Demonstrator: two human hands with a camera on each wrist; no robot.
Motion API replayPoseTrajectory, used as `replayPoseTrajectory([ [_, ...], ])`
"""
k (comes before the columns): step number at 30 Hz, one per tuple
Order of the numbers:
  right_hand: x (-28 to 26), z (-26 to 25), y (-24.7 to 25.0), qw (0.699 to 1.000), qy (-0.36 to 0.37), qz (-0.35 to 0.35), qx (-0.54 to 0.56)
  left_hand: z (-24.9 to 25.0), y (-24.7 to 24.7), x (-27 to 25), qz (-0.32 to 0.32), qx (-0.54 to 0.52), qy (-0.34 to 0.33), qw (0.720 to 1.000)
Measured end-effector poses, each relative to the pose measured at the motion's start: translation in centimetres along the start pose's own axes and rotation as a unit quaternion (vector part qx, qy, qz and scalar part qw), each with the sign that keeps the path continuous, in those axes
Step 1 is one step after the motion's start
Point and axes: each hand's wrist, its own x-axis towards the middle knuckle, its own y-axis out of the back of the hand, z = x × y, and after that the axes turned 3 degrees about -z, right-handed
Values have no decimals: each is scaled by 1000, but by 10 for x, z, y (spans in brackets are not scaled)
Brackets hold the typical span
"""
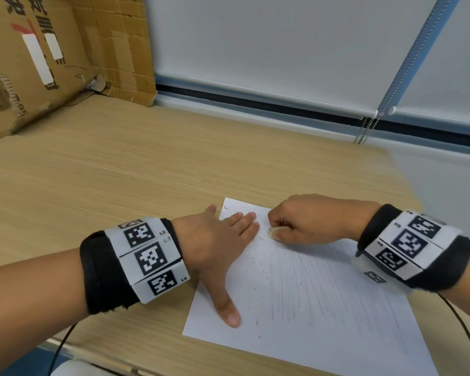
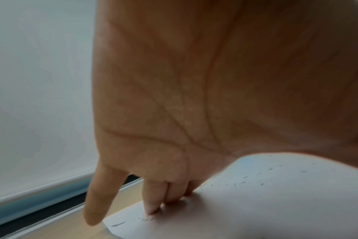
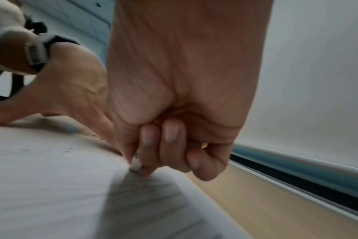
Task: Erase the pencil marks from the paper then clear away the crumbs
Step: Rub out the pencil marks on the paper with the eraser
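Observation:
A white sheet of paper (image 1: 323, 308) lies on the wooden desk, covered in long grey pencil strokes (image 1: 304, 289) on its right part. Dark eraser crumbs (image 1: 258, 264) are scattered over its left part. My left hand (image 1: 223, 248) lies flat with spread fingers on the paper's far left corner and holds it down; the same left hand (image 2: 153, 202) shows its fingertips on the sheet. My right hand (image 1: 280, 229) pinches a small white eraser (image 1: 271, 232) between thumb and fingers at the top of the paper. In the right wrist view the eraser (image 3: 136, 165) touches the sheet.
A cardboard box (image 1: 52, 50) stands at the back left of the desk (image 1: 120, 172). A window blind with a bead chain (image 1: 364, 131) runs along the far edge. Cables hang from both wrist bands near the front edge.

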Motion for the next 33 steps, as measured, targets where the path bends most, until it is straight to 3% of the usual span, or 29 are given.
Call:
replayPoseTrajectory([
  [4, -10, -18, -1, 998, 35, -61, 3, 0, 1, -1, -3, -4, -1, 1000],
  [9, -5, -8, 3, 999, 4, -28, 28, 2, 2, -2, 4, 0, 0, 1000],
  [13, -14, -21, -1, 994, 36, -85, 52, 0, 0, 1, 8, -13, 0, 1000],
  [18, -9, -13, 2, 995, 13, -45, 89, -1, 0, 1, 12, -26, -2, 1000],
  [22, -17, -30, -7, 987, 41, -106, 112, 0, -1, 2, 13, -10, -3, 1000],
  [26, -10, -21, 2, 991, 24, -60, 114, 0, 0, 3, 9, -26, -4, 1000],
  [33, -18, -32, -2, 990, 39, -72, 114, 3, 2, 2, 6, -11, -2, 1000],
])
